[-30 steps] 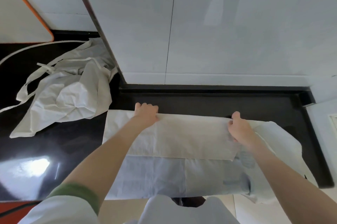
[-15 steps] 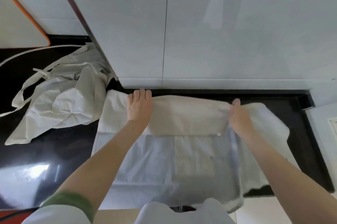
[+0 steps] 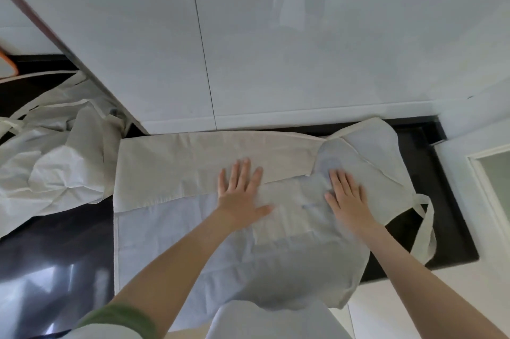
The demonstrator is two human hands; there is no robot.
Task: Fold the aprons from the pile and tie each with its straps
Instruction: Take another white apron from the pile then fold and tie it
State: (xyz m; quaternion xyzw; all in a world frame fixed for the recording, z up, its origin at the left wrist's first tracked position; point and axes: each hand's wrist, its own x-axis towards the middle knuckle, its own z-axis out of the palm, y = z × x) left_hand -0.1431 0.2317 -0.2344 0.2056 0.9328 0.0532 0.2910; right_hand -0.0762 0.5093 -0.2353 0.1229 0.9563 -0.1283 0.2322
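Head view: left hand (image 3: pixel 241 195) and right hand (image 3: pixel 348 196) flat on apron (image 3: pixel 176 162), fingers spread straight, gripping nothing.

No writing, label, brand mark or number can be read anywhere in the frame: the spread apron (image 3: pixel 176 164) in the middle, the pile of aprons (image 3: pixel 55 173) at the left, the white cabinet doors (image 3: pixel 303 34) above and the black counter (image 3: pixel 447 173) at the right are all plain
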